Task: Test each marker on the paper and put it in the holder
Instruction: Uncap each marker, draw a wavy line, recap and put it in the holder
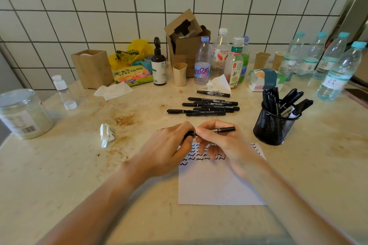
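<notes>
Both my hands hold one black marker (223, 130) level above the top edge of the white paper (219, 183). My right hand (221, 145) grips its barrel, whose end sticks out to the right. My left hand (171, 149) pinches the marker's left end, where the cap is; whether the cap is on or off is hidden by my fingers. The paper carries rows of black squiggles near its top. Several black markers (207, 105) lie in a loose pile beyond my hands. A black mesh holder (272, 127) at the right has several markers standing in it.
A crumpled tissue (106, 134) lies left of my hands, near a brown stain. A large plastic jar (22, 113) stands at the far left. Bottles, paper cups, a tissue pack (264, 79), a cardboard box (185, 42) and a wooden box (92, 67) line the tiled wall.
</notes>
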